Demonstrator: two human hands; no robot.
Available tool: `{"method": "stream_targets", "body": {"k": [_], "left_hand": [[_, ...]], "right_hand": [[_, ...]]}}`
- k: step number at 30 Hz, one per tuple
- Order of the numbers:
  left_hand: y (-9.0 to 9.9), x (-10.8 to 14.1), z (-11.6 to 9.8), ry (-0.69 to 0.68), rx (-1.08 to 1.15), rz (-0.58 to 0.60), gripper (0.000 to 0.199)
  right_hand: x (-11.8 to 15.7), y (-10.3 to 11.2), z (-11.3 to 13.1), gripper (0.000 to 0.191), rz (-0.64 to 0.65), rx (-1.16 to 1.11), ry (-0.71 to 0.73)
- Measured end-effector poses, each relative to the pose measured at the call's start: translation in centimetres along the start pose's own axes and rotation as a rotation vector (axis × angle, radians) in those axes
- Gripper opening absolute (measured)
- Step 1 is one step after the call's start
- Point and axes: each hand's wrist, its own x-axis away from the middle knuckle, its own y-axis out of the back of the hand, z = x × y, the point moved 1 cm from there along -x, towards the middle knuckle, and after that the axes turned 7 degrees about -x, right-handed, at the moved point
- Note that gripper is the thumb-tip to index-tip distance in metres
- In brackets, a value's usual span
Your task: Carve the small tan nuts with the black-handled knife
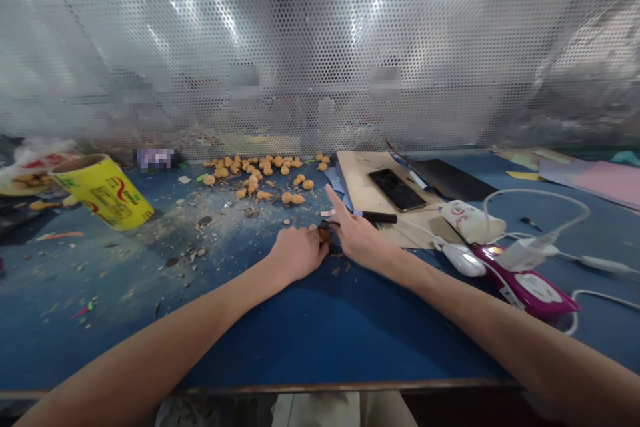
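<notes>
Your right hand [361,238] grips a black-handled tool [378,217], and its dark tip [323,223] sits hard by the fingers [315,240] of your left hand [296,253]. A slip could drive that tip into those fingers, most likely if the small brown lump [325,234] twists or gives way under pressure. The lump could also drop and be lost among the crumbs and chips scattered over the blue table [345,340], and an elbow drifting right could snag the white cable [535,197] or nudge the white mouse [463,260]. The lump sits just above the table, between your hands and partly hidden by them. It looks rough and tan-brown, though its exact shape is hard to tell. Your left fingers curl closely around it and appear to pinch it, while your right fingers wrap narrowly around the tool's handle, with the thumb raised clear. Beyond your hands, a loose heap of similar orange-tan lumps [255,175] lies on the table.
</notes>
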Motion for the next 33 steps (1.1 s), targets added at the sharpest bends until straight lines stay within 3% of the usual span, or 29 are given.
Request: {"method": "stream_targets", "body": {"k": [10, 14, 21, 28, 33], "left_hand": [[-0.2, -0.2, 0.1, -0.009, -0.020, -0.057, 0.045], [-0.2, -0.2, 0.2, 0.005, -0.029, -0.066, 0.041], [-0.6, -0.4, 0.3, -0.024, -0.011, -0.077, 0.046], [-0.7, -0.4, 0.3, 0.000, -0.018, -0.103, 0.041], [-0.6, -0.4, 0.4, -0.015, -0.015, -0.094, 0.043]], "right_hand": [[0.3, 0.6, 0.7, 0.073, -0.094, -0.072, -0.104], [0.0, -0.2, 0.1, 0.071, -0.061, -0.086, -0.061], [0.1, 1.2, 1.6, 0.073, -0.029, 0.011, -0.105], [0.0, 0.2, 0.6, 0.074, -0.035, -0.055, -0.070], [0.3, 1.1, 1.1, 0.076, -0.020, 0.009, -0.119]]}}
